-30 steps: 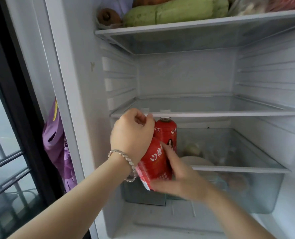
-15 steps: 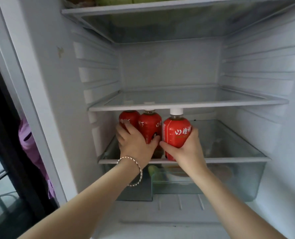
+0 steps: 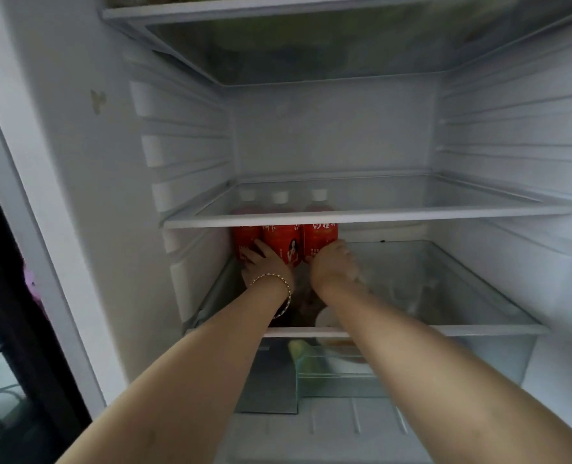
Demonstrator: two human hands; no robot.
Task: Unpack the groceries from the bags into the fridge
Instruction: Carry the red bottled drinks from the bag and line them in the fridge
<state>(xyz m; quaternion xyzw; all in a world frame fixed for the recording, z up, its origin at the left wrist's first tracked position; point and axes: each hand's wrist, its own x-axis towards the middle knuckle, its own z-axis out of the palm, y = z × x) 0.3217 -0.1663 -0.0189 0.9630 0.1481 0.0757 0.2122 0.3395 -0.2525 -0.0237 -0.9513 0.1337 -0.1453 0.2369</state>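
Observation:
Three red bottles with white caps stand side by side at the back left of the fridge's lowest glass shelf [image 3: 478, 329]: a left one [image 3: 244, 236], a middle one [image 3: 283, 242] and a right one [image 3: 319, 237]. Their tops show through the shelf above. My left hand [image 3: 264, 266], with a bracelet at the wrist, rests fingers-forward against the left and middle bottles. My right hand [image 3: 333, 266] wraps the base of the right bottle. Both forearms reach deep into the fridge.
An empty glass shelf [image 3: 411, 214] sits just above the bottles, and another shelf [image 3: 278, 11] is near the top. Below, a clear drawer [image 3: 445, 360] holds a green vegetable [image 3: 299, 349] and pale items. A purple bag [image 3: 30, 283] shows left of the fridge wall.
Both hands have pushed the red bottles from the shelf's front edge to the back left. The view has moved closer and lower into the fridge.

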